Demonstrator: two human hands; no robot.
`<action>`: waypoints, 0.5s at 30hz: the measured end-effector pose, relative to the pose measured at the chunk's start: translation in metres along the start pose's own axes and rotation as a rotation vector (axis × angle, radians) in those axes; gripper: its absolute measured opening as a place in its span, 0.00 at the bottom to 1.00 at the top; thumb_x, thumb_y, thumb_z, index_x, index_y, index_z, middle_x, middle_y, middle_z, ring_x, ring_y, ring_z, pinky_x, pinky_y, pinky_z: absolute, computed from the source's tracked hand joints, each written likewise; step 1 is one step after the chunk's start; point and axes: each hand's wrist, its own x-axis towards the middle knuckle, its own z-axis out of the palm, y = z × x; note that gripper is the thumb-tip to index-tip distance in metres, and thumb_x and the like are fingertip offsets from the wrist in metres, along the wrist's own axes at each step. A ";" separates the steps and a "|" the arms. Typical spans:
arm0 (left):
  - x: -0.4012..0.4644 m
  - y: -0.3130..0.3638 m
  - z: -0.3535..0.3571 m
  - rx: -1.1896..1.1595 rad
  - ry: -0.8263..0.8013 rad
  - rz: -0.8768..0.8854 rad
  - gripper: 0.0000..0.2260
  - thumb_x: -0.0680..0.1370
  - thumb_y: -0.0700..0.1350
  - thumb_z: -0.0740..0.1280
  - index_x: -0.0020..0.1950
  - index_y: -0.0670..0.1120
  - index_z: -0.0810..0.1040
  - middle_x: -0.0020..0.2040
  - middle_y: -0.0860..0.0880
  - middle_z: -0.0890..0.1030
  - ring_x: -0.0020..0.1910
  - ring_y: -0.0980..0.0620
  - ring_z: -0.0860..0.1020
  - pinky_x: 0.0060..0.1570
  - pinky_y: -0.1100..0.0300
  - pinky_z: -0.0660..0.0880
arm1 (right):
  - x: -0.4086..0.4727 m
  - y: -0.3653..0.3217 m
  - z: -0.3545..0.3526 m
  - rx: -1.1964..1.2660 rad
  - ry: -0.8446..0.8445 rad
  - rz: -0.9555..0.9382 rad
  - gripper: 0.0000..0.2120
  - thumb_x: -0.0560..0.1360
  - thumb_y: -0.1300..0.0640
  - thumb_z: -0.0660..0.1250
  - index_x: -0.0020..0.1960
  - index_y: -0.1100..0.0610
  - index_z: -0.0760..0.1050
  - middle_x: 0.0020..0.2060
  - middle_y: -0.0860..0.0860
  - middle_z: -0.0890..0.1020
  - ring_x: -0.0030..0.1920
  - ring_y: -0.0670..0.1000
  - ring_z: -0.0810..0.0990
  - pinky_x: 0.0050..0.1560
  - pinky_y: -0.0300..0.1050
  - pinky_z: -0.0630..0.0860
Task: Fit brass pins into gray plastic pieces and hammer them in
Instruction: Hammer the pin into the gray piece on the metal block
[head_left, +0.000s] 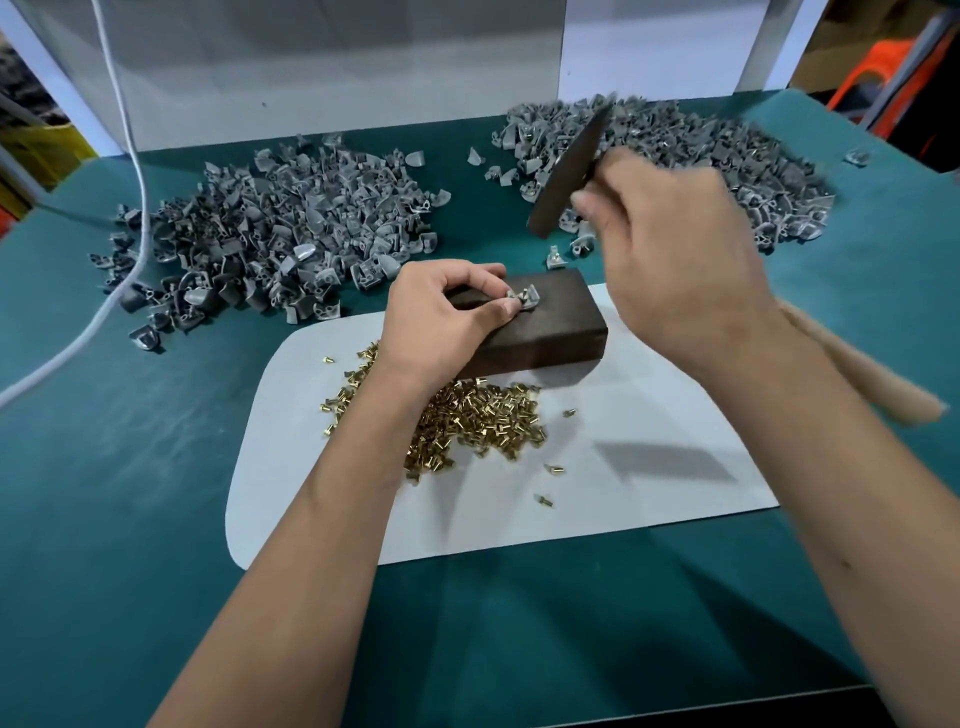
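Head view: at the middle of the frame the left hand pinches a gray plastic piece between thumb and fingertips, holding it on top of a dark block. A pin seems to stand in the piece, though it is too small to be sure. The right hand, upper right of center, grips a hammer raised above the block; its dark head is motion-blurred and the wooden handle runs out toward the right edge. Brass pins lie heaped on a white mat just below the block. Two piles of gray pieces sit on the green worktop, one upper left, one upper right. A white cable crosses the left pile.
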 end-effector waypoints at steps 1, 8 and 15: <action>0.001 -0.001 0.000 0.000 0.000 0.002 0.04 0.72 0.37 0.78 0.41 0.46 0.86 0.53 0.49 0.86 0.53 0.61 0.84 0.61 0.58 0.79 | -0.002 -0.003 0.003 0.012 -0.020 0.006 0.13 0.83 0.46 0.56 0.56 0.54 0.75 0.40 0.59 0.81 0.39 0.65 0.78 0.40 0.55 0.75; 0.000 -0.001 -0.001 -0.025 -0.008 -0.010 0.04 0.71 0.36 0.78 0.42 0.44 0.87 0.54 0.47 0.86 0.55 0.59 0.84 0.63 0.53 0.79 | 0.000 -0.002 0.002 -0.098 -0.048 -0.032 0.12 0.84 0.47 0.57 0.57 0.52 0.75 0.38 0.55 0.79 0.39 0.63 0.78 0.39 0.52 0.71; 0.000 0.001 -0.001 -0.048 -0.018 -0.022 0.03 0.72 0.35 0.78 0.43 0.41 0.86 0.53 0.46 0.86 0.56 0.56 0.84 0.62 0.50 0.80 | -0.003 -0.004 0.003 -0.148 -0.210 0.003 0.11 0.84 0.46 0.57 0.56 0.51 0.74 0.39 0.55 0.76 0.39 0.62 0.73 0.40 0.51 0.69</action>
